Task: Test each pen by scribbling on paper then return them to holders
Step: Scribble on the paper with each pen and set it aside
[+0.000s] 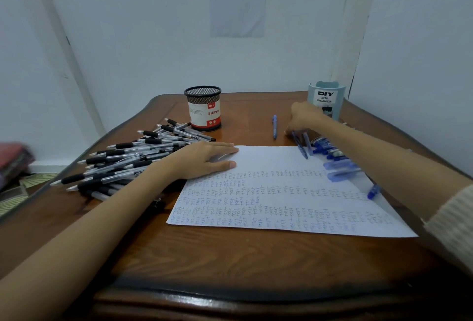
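And the left hand (204,159) lies flat, fingers straight, steadying the scribbled paper (281,192); the right hand (304,118) pinches two blue pens (303,150) near their desk organizer (326,97).

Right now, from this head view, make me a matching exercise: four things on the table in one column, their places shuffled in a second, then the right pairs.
Things
1. black mesh holder
2. pale blue desk organizer
3. pile of black-grip pens
4. lone blue pen

Places
A. heaped left of the paper, by the left hand
B. lying alone between the two holders
C. far right corner, behind the right hand
D. upright at the far edge, near the middle

Pairs: 1-D, 2-C, 3-A, 4-B.
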The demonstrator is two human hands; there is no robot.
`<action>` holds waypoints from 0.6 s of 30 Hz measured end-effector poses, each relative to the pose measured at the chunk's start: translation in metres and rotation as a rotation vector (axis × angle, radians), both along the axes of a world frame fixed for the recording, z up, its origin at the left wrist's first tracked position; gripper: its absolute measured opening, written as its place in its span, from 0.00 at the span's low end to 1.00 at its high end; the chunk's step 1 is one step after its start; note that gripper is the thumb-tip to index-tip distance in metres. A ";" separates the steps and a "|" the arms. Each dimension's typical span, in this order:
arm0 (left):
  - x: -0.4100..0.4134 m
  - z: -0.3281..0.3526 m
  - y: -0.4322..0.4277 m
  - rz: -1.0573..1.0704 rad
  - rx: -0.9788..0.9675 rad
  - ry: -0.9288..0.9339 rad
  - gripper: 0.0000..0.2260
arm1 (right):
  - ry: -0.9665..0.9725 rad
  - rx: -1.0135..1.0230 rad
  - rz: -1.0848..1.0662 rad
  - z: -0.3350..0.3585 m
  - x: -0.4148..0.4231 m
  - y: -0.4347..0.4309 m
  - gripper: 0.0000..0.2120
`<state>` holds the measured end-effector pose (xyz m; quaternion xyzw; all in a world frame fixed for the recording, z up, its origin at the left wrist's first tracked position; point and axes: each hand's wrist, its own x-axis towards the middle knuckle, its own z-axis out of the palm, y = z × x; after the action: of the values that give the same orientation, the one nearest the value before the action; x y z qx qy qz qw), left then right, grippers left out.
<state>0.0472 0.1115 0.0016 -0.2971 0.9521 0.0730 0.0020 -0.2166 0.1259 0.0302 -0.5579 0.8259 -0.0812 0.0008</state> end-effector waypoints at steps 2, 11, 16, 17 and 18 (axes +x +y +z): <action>0.000 0.000 0.001 0.000 -0.004 0.004 0.28 | -0.287 -0.067 0.008 0.004 -0.002 0.006 0.08; 0.000 0.000 0.003 -0.001 -0.012 0.001 0.25 | -1.262 -0.181 0.113 0.018 0.015 0.076 0.08; -0.001 0.001 0.005 0.003 -0.018 -0.003 0.25 | -1.508 -0.235 0.133 0.006 0.029 0.097 0.09; -0.001 0.001 0.005 0.004 -0.016 -0.004 0.25 | -1.517 -0.224 0.143 0.003 0.031 0.099 0.09; -0.001 0.001 0.006 0.005 -0.015 -0.005 0.25 | -1.524 -0.213 0.158 0.001 0.033 0.100 0.08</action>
<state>0.0458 0.1172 0.0027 -0.2998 0.9518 0.0652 0.0020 -0.1835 0.2262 0.0309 -0.4023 0.5428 -0.5216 0.5209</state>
